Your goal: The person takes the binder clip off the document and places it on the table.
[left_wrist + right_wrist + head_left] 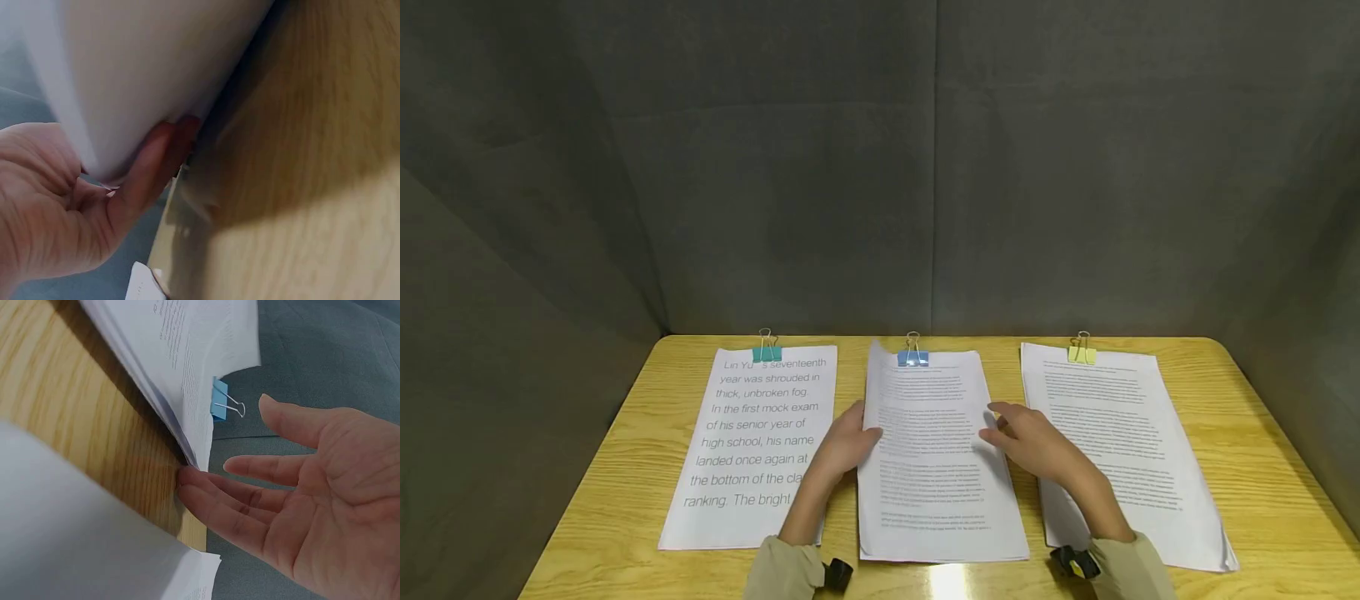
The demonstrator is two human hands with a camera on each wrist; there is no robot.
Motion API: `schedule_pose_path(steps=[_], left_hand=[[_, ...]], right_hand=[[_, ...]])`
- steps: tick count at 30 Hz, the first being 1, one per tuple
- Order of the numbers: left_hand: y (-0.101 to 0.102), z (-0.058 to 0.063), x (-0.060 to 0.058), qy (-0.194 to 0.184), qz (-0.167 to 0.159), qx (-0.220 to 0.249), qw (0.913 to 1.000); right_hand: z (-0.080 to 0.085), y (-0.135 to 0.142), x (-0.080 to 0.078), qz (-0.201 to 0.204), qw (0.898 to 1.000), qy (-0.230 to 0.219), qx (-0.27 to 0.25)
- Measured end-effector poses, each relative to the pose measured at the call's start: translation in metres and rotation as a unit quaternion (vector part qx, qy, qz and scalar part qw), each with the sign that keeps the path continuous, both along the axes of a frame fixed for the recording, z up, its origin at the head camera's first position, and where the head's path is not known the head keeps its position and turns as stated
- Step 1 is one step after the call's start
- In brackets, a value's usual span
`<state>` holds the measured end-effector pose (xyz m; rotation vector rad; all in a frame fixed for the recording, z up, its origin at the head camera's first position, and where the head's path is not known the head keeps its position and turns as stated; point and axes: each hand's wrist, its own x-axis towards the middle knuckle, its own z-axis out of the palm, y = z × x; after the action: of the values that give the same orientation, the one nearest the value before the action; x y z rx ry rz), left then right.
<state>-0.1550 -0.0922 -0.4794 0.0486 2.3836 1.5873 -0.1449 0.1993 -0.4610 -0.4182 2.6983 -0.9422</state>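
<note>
The middle stack of printed paper [936,467] has a blue binder clip [913,358] on its top edge. My left hand [844,442] grips its left edge, thumb over the top sheet and fingers beneath. In the left wrist view the raised paper [150,69] curves up off the table, lodged between the thumb and fingers. Its top left corner curls upward in the head view. At the right edge of this stack, my right hand [1033,437] is spread, the lower fingertips [190,481] right at the paper's edge and the thumb apart.
To the left lies a large-print stack [752,450] with a teal binder clip [767,354]. A third stack [1120,450] with a yellow binder clip [1082,355] lies to the right, partly under my right forearm. A grey curtain [820,183] hangs behind the wooden table [1247,467].
</note>
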Motion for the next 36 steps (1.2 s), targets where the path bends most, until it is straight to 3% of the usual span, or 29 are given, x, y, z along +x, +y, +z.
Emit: schedule_pose_path(steps=[6,11,16,20,23,28,33,36], left_hand=[[-0.001,0.004,0.000,0.017,0.008,0.045,0.9988],[-0.004,0.005,-0.001,-0.007,0.001,0.111,0.9938],[-0.007,0.008,-0.002,-0.013,-0.003,0.142,0.9898],[-0.005,0.011,-0.001,-0.017,-0.015,0.179,0.9837],[-0.004,0.012,0.000,-0.015,-0.023,0.192,0.9811],[-0.004,0.015,0.000,-0.007,-0.009,0.177,0.9841],[-0.004,0.020,0.001,0.013,0.000,0.163,0.9865],[-0.003,0.024,0.003,0.019,0.000,0.160,0.9869]], right_hand=[[-0.001,0.010,-0.002,-0.001,1.000,0.012,-0.020],[0.005,0.026,-0.007,-0.048,0.996,0.059,-0.055],[0.017,0.032,-0.027,-0.090,0.986,0.081,-0.115],[0.031,0.035,-0.048,-0.098,0.978,0.068,-0.173],[0.046,0.037,-0.062,-0.089,0.977,0.059,-0.182],[0.064,0.031,-0.086,-0.065,0.980,0.014,-0.187],[0.070,0.021,-0.110,-0.048,0.972,-0.071,-0.221],[0.071,0.014,-0.121,-0.035,0.974,-0.084,-0.208]])
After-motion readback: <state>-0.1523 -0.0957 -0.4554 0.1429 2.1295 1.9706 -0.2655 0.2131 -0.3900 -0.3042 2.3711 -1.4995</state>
